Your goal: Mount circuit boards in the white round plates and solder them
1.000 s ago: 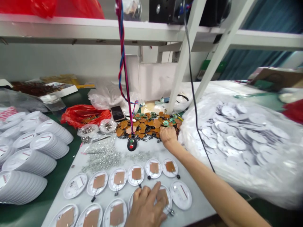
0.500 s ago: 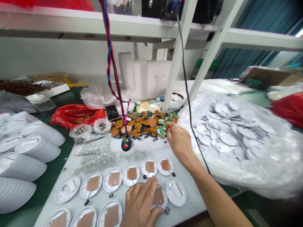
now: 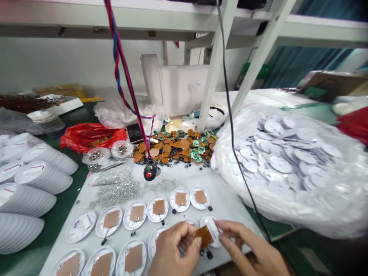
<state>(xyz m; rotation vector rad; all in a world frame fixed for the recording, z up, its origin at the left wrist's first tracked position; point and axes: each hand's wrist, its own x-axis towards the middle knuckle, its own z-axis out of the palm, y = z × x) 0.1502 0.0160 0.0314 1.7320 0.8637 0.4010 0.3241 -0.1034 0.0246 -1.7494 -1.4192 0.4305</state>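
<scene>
At the bottom of the view my left hand [image 3: 174, 251] and my right hand [image 3: 250, 251] meet over the near edge of a white work board [image 3: 227, 199]. Between their fingertips is a small orange-brown circuit piece [image 3: 204, 235] with a black part dangling on a wire [image 3: 209, 253]. Both hands pinch it just above the white round discs [image 3: 158, 207] that lie in rows, most carrying a brown square. A heap of the same brown and green circuit pieces [image 3: 175, 147] lies at the far end of the board.
A big clear bag of white discs [image 3: 287, 161] fills the right. Stacks of white discs [image 3: 31, 180] stand at left on the green table. Small silver screws [image 3: 120, 188] are spread on the board. A twisted cable with a two-button pendant [image 3: 150, 172] hangs mid-view, beside a phone [image 3: 133, 132] and red bag [image 3: 92, 135].
My right hand left the heap of circuit pieces and came back to the near edge carrying one. My left hand lifted off the disc and pinched the same piece.
</scene>
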